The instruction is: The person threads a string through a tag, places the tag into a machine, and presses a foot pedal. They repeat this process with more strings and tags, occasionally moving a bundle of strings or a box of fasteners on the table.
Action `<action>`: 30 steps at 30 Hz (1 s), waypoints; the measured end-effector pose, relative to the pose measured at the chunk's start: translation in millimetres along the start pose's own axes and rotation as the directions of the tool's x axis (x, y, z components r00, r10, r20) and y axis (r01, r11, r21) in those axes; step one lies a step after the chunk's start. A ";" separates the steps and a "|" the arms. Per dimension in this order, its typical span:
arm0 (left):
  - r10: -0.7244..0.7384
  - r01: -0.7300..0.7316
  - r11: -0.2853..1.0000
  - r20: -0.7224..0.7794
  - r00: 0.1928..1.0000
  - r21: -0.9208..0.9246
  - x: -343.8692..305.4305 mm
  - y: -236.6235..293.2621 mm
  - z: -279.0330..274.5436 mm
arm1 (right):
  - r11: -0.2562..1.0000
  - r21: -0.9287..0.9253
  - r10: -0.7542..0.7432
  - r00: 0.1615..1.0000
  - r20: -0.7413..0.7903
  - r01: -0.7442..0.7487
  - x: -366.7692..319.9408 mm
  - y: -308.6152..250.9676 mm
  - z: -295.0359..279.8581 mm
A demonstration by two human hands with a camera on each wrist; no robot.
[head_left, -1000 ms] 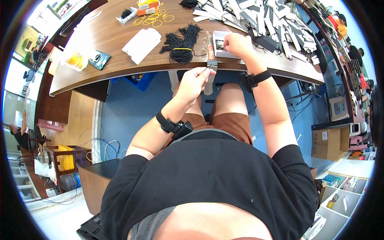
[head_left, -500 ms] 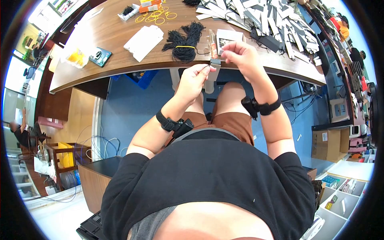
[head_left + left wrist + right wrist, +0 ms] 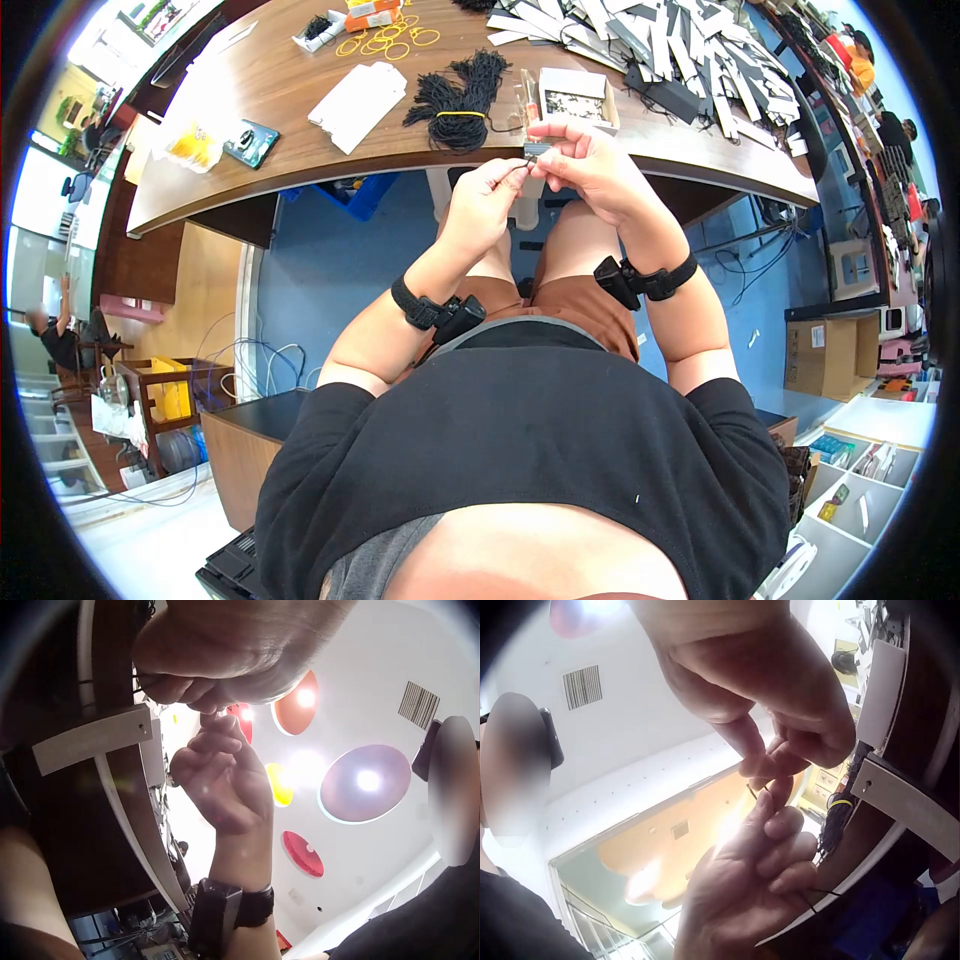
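Observation:
In the head view my left hand [image 3: 484, 205] pinches a thin black cord at the table's front edge. The cord [image 3: 823, 892] also trails out below that hand in the right wrist view, with a short end at the fingertips. My right hand [image 3: 592, 172] meets the left fingertips with thumb and forefinger pinched on a small piece, mostly hidden by the fingers. Just beyond both hands, a grey plate [image 3: 537, 149] juts from the table edge; a hole shows near its end in the wrist views. An open white box [image 3: 583, 84] of small pieces stands behind the right hand.
A bundle of black cords [image 3: 458, 105] tied with a yellow band lies left of the box. White sheets [image 3: 358, 106], a phone [image 3: 252, 144] and yellow rings [image 3: 388, 42] lie farther left. Many white and dark strips [image 3: 668, 55] are heaped at the back right.
My right hand has come out of the white box and moved toward me and left, to the left hand's fingertips. The left hand stays nearly in place, pinching the cord.

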State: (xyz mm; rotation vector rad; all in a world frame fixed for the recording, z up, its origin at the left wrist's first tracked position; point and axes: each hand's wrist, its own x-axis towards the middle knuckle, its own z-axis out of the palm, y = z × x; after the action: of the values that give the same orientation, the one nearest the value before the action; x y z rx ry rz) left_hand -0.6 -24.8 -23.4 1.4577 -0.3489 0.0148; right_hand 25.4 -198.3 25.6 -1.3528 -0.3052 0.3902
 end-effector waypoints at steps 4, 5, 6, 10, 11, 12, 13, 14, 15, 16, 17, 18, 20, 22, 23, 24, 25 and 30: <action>0.119 -0.117 0.970 0.004 0.993 0.212 -1.3 2.4 0.8 | 0.999 -0.015 0.036 0.999 0.021 -0.036 -1.6 2.3 -3.1; 0.146 -0.143 0.959 0.008 0.989 0.246 -1.1 1.1 0.9 | 0.999 -0.025 0.032 0.999 0.011 -0.032 -2.4 1.5 -2.2; 0.173 -0.169 0.945 0.013 0.985 0.281 -1.0 0.3 0.9 | 0.999 -0.036 0.027 1.000 0.002 -0.027 -3.3 -0.1 -0.4; 0.243 -0.237 0.921 0.021 0.970 0.309 -1.7 1.7 2.5 | 0.997 -0.080 0.024 1.000 0.014 -0.023 -4.2 5.6 -1.0; 0.246 -0.243 0.922 0.028 0.969 0.302 -2.0 1.8 3.4 | 0.994 -0.109 0.023 1.000 0.005 -0.023 -4.6 6.9 -0.9; 0.250 -0.249 0.922 0.034 0.968 0.296 -2.2 2.3 3.8 | 0.990 -0.137 0.022 1.000 -0.003 -0.022 -5.1 7.8 -0.6; 0.217 -0.218 0.930 0.037 0.975 0.295 -2.2 3.6 3.5 | 0.986 -0.165 0.020 1.000 -0.011 -0.021 -5.7 8.3 -0.2; 0.183 -0.187 0.937 0.040 0.982 0.294 -2.1 5.2 2.9 | 0.976 -0.219 0.009 1.000 -0.015 -0.012 -6.6 8.5 1.4; 0.150 -0.156 0.943 0.043 0.988 0.294 -2.1 5.9 2.5 | 0.963 -0.271 -0.002 1.000 -0.018 -0.003 -7.9 8.7 3.8; 0.152 -0.156 0.946 0.037 0.988 0.283 -2.3 4.7 2.6 | 0.946 -0.323 -0.013 1.000 -0.022 0.005 -9.1 9.2 5.8; 0.153 -0.156 0.950 0.031 0.988 0.271 -2.7 2.6 2.9 | 0.933 -0.359 -0.004 0.999 -0.035 -0.009 -10.0 10.1 7.0; 0.156 -0.157 0.953 0.025 0.988 0.259 -2.6 1.2 2.9 | 0.918 -0.396 0.003 0.999 -0.049 -0.023 -10.4 10.8 7.9; 0.190 -0.186 0.932 0.017 0.982 0.310 -2.2 0.2 2.2 | 0.901 -0.433 -0.001 0.997 -0.079 -0.033 -11.6 11.3 10.4; 0.198 -0.190 0.919 0.011 0.980 0.347 -2.7 -0.7 1.5 | 0.899 -0.437 -0.023 0.993 -0.112 -0.029 -13.7 10.5 13.9; 0.190 -0.181 0.916 0.009 0.982 0.359 -2.8 -1.1 1.2 | 0.863 -0.505 -0.073 0.989 -0.127 -0.001 -15.0 9.6 16.0; 0.182 -0.172 0.913 0.007 0.983 0.371 -2.9 -1.2 0.9 | 0.821 -0.571 -0.124 0.983 -0.137 0.024 -16.3 8.7 18.1; 0.144 -0.138 0.927 0.008 0.990 0.348 -2.9 -1.0 0.3 | 0.773 -0.633 -0.175 0.974 -0.144 0.045 -17.1 8.4 19.2; -0.134 0.129 0.991 0.111 0.985 0.046 -0.7 -4.7 -4.1 | 0.914 -0.394 -0.167 0.977 -0.136 0.101 -8.7 23.4 8.6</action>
State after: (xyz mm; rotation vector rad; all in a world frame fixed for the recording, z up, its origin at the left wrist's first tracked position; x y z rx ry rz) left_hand 0.8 -21.3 -28.4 1.5214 -0.3460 -0.1692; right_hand 11.6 -190.7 4.4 -1.7289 -0.3448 0.0989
